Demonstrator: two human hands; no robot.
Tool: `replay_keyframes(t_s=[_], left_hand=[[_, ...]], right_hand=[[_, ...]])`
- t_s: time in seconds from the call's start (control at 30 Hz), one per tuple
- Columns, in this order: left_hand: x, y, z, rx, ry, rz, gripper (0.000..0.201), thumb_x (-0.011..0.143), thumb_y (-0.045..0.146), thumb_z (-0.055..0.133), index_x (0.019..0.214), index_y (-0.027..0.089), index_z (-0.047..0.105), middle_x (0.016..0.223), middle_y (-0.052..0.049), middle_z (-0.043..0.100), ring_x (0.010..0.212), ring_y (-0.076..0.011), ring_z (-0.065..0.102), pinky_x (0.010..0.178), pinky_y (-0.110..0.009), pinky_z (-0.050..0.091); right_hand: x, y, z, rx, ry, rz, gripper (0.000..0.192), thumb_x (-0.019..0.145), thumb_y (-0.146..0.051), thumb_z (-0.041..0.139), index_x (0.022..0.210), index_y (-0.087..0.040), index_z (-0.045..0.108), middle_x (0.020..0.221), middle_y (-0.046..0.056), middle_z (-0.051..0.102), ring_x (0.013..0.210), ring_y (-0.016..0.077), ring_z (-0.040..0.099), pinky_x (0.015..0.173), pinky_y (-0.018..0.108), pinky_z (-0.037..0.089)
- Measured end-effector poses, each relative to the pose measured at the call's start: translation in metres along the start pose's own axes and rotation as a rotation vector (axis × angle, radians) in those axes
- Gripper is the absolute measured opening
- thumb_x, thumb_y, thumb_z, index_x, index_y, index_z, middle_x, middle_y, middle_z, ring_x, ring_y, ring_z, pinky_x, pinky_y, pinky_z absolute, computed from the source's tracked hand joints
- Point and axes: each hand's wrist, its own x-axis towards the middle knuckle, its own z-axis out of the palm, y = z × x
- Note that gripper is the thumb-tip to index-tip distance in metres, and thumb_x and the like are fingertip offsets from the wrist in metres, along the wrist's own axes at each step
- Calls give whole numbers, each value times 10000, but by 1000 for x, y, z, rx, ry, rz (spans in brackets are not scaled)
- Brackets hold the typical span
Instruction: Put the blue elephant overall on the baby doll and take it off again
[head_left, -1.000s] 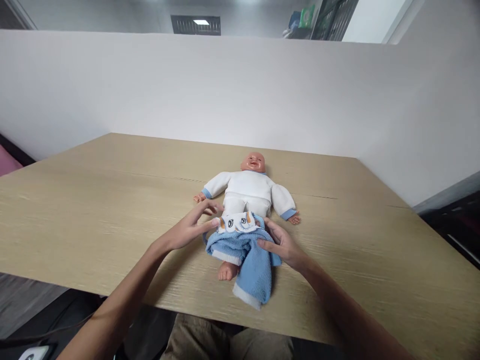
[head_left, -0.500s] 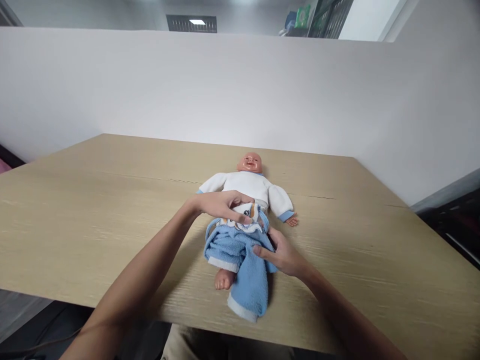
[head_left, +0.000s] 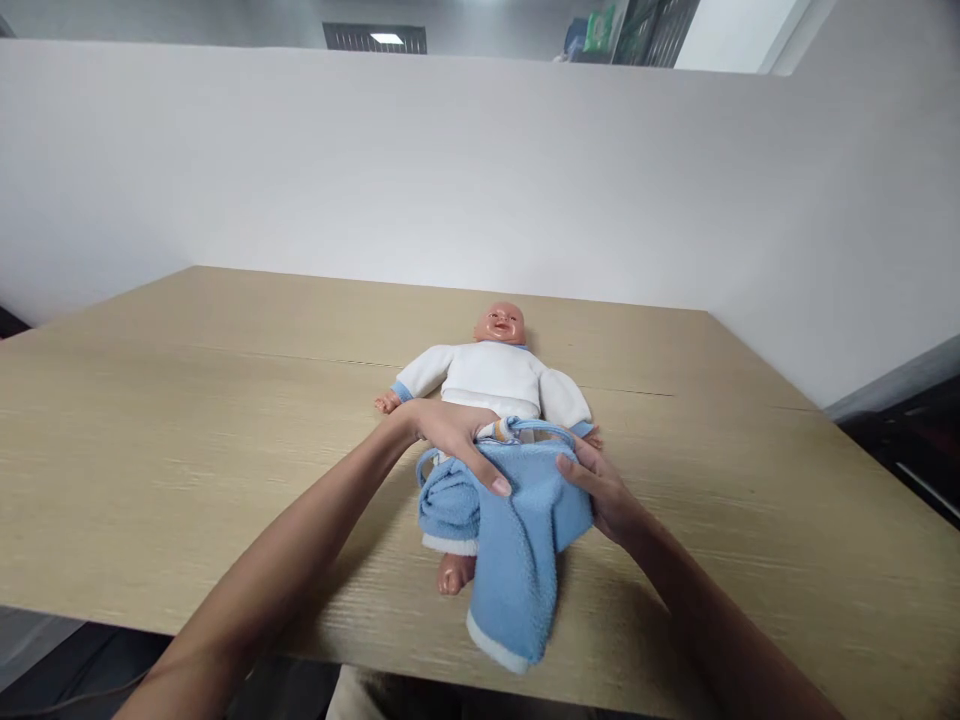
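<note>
A baby doll (head_left: 491,372) in a white top with blue cuffs lies on its back, head away from me. Light-blue fleece overalls (head_left: 517,560) with white hems cover its lower body. One bare foot (head_left: 454,573) pokes out of the bunched leg on the left; the other leg hangs flat toward me, and no foot shows from it. My left hand (head_left: 465,438) grips the overalls' upper edge near the doll's waist, thumb in front and fingers hidden behind. My right hand (head_left: 600,487) pinches the right side of the cloth, below a blue strap (head_left: 544,426).
The doll lies on a wide wooden table (head_left: 225,400) near its front edge. A white partition wall (head_left: 375,170) rises behind the table. Dark equipment (head_left: 915,460) stands beyond the table's right edge.
Both hands have pulled the overalls' waist open and to the right, hiding most of the printed bib. My right hand has moved up and right. The doll's left-side hand has come into view.
</note>
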Motion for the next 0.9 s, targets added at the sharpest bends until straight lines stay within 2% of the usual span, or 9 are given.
replay_keyframes(t_s=[0.07,0.17,0.23,0.37,0.47,0.53,0.67,0.73,0.9], left_hand=[[1,0,0,-10,1,10,359,828,463,885,1063,199,822,1016,-16,815,964,-255,752,879,-310,623],[2,-1,0,-56,-7,60,362,825,436,896,1097,207,828,1112,-23,826,1070,-265,759,977,-310,617],[3,-2,1,-54,-13,80,340,858,428,871,1111,207,825,1137,-29,827,1096,-267,760,998,-315,615],[3,-4,2,-9,-88,63,375,831,383,898,1151,208,814,1184,-35,826,1123,-287,763,1009,-340,627],[3,-4,2,-34,-131,37,425,757,361,955,1136,219,825,1196,-28,834,1152,-297,772,1045,-349,625],[2,-4,2,-55,-108,33,406,759,377,955,1115,223,834,1189,-23,838,1147,-292,779,1047,-342,626],[3,-2,3,-48,-88,83,331,821,364,911,1103,211,834,1201,-28,831,1228,-292,750,1128,-343,577],[4,-1,4,-70,-116,114,317,816,341,911,1092,208,833,1149,-32,839,1206,-300,761,1126,-357,581],[6,-5,6,-117,-23,138,595,654,308,1012,1202,202,808,1027,-30,850,1070,-318,799,1036,-397,639]], right_hand=[[-2,-2,-5,-58,-186,86,639,810,-636,871,1281,-249,680,1089,41,745,900,212,694,754,281,560],[-5,-3,-11,-179,-362,168,586,733,-625,932,1110,-212,755,970,17,747,828,207,689,729,287,566],[-5,0,-12,-186,-309,142,543,746,-628,925,1062,-214,772,949,20,757,814,210,697,739,300,582],[0,8,-7,-43,-1,35,625,871,-718,782,1328,-297,712,1174,61,790,1035,256,753,933,383,620],[2,9,-5,-88,33,34,612,972,-721,657,1421,-306,664,1255,77,780,1159,263,742,1048,430,598],[-1,5,-6,-199,-64,51,578,994,-703,642,1384,-281,695,1238,74,785,1156,262,738,1050,428,599],[-10,-10,-9,-385,-477,138,549,837,-669,841,1161,-228,795,1060,45,806,938,270,750,850,388,643],[-12,-12,-8,-392,-552,178,511,785,-613,903,1110,-230,805,1014,35,802,877,265,746,800,378,637],[-7,7,-2,-219,-168,72,538,794,-686,871,1100,-249,794,975,36,784,861,236,718,816,365,621]])
